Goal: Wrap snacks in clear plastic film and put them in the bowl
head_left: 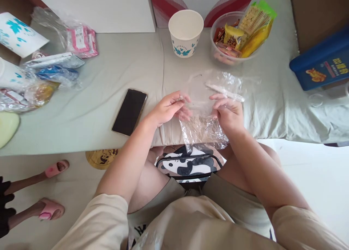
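A clear, crinkled plastic bag (201, 129) is stretched between my hands at the front edge of the cloth-covered table. My left hand (169, 106) pinches one side of it, and some fingers show through the film. The other side is gripped by my right hand (230, 114), its fingers curled inward. Just beyond the right fingers lies a slim white stick-like object (225, 92) whose kind I cannot make out. More clear film (229, 79) spreads behind it. Left of my left hand, a dark-screened phone (129, 111) rests flat.
At the back stand a paper cup (186, 33) and a clear bowl of packaged snacks (233, 59). Wrapped packets (57, 73) and cups (21, 34) crowd the left. A blue container (321, 60) is at right. Another person's feet in pink slippers (51, 209) show at lower left.
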Demonstrator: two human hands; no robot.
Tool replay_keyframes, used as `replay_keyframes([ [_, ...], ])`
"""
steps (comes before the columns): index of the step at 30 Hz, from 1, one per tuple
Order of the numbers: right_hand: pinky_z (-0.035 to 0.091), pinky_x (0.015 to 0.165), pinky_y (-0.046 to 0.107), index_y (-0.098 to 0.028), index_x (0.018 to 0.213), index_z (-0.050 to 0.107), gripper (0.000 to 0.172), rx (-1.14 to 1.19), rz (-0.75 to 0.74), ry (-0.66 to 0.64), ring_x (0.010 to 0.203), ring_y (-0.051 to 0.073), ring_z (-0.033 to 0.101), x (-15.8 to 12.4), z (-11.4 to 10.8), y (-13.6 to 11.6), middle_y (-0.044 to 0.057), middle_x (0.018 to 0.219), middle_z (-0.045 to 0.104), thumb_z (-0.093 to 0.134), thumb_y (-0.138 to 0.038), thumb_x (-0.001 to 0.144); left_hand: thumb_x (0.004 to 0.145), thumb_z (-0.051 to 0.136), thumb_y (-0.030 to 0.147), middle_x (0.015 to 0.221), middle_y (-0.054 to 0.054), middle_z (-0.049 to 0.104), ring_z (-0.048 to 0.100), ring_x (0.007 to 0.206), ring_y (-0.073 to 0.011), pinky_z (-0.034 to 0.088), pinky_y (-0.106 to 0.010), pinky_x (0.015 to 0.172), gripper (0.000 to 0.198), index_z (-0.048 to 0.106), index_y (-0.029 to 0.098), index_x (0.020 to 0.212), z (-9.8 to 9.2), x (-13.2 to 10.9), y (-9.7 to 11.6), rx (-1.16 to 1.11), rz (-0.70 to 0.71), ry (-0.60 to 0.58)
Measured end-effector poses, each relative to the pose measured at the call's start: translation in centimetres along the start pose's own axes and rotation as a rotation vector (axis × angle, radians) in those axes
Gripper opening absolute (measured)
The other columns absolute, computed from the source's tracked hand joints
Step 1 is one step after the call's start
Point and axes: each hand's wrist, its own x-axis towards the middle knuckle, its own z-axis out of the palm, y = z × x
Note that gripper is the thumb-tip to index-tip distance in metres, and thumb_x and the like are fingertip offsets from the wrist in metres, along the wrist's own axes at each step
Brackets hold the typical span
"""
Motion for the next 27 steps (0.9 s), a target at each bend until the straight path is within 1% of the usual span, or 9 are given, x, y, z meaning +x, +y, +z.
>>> replay_keyframes([
  [2,0.042,0.048,0.029,-0.022,0.058,0.052,0.045,0.025,-0.029,-0.012,0.060,0.012,0.054,0.1,-0.1,0.0,0.005,0.100,0.069,0.077,-0.055,0.075,0.090,0.069,0.040,0.072,-0.001,0.072,0.072,0.061,-0.0153,0.056,-0.025,0.056,0.022,0.062,0.020,0.094,-0.2,0.0,-0.2,-0.028,0.010,-0.026],
  [6,0.050,0.064,0.035,-0.022,0.056,0.049,0.040,0.035,-0.085,0.009,0.086,0.021,0.064,0.1,-0.4,-0.1,0.007,0.101,0.068,0.074,-0.046,0.075,0.085,0.068,0.027,0.072,0.002,0.069,0.069,0.063,-0.0114,0.056,-0.024,0.061,0.007,0.065,0.020,0.084,-0.5,0.2,-0.3,-0.052,0.087,0.078],
  [10,0.053,0.071,0.039,-0.020,0.059,0.051,0.029,0.008,0.018,-0.055,0.081,0.020,0.065,0.2,-1.1,-0.5,0.006,0.114,0.069,0.068,-0.037,0.075,0.082,0.061,0.023,0.078,-0.002,0.071,0.069,0.072,-0.0123,0.057,-0.026,0.069,0.010,0.068,0.018,0.077,-0.6,0.2,0.0,-0.073,0.085,0.080],
  [14,0.057,0.077,0.040,-0.024,0.084,0.063,0.020,0.036,0.074,-0.035,0.093,0.022,0.068,0.5,-1.4,-0.2,0.006,0.128,0.066,0.066,-0.044,0.082,0.085,0.066,0.037,0.082,-0.004,0.071,0.068,0.071,-0.0132,0.055,-0.026,0.068,0.020,0.068,0.017,0.080,-0.6,0.2,0.2,-0.021,0.113,0.089],
  [16,0.059,0.078,0.040,-0.031,0.115,0.062,0.038,0.042,0.071,-0.035,0.101,0.023,0.069,0.6,-1.3,0.4,0.007,0.137,0.060,0.059,-0.059,0.090,0.080,0.073,0.035,0.082,-0.002,0.069,0.066,0.068,-0.0121,0.052,-0.025,0.064,0.019,0.065,0.018,0.082,-0.7,0.2,0.1,0.060,0.147,0.131],
  [19,0.060,0.075,0.038,-0.040,0.146,0.039,0.065,0.011,0.082,-0.074,0.090,0.018,0.070,0.5,-1.0,1.5,0.007,0.144,0.053,0.062,-0.064,0.089,0.075,0.079,0.030,0.085,0.000,0.067,0.064,0.062,-0.0101,0.049,-0.025,0.060,0.022,0.063,0.020,0.087,-0.8,0.3,-0.1,0.104,0.182,0.184],
  [22,0.060,0.072,0.036,-0.044,0.151,0.031,0.086,-0.027,0.059,-0.105,0.079,0.014,0.066,0.2,-0.8,2.1,0.006,0.140,0.055,0.079,-0.044,0.080,0.072,0.082,0.029,0.094,0.000,0.070,0.066,0.066,-0.0115,0.053,-0.027,0.066,0.043,0.062,0.026,0.110,-0.9,0.4,-0.3,0.019,0.181,0.254],
  [24,0.060,0.072,0.035,-0.044,0.151,0.032,0.084,-0.023,0.036,-0.088,0.077,0.014,0.066,0.1,-0.8,2.0,0.005,0.135,0.057,0.078,-0.037,0.081,0.073,0.083,0.031,0.098,-0.002,0.072,0.071,0.076,-0.0154,0.056,-0.030,0.072,0.056,0.058,0.029,0.123,-0.7,0.4,-0.4,-0.090,0.151,0.266],
  [27,0.059,0.073,0.035,-0.045,0.150,0.032,0.080,-0.015,0.021,-0.029,0.080,0.015,0.067,0.2,-0.9,1.7,0.004,0.132,0.060,0.074,-0.033,0.083,0.073,0.084,0.039,0.104,-0.006,0.075,0.074,0.090,-0.0221,0.060,-0.035,0.079,0.056,0.061,0.025,0.122,0.0,0.4,-0.5,-0.258,0.024,0.133],
])
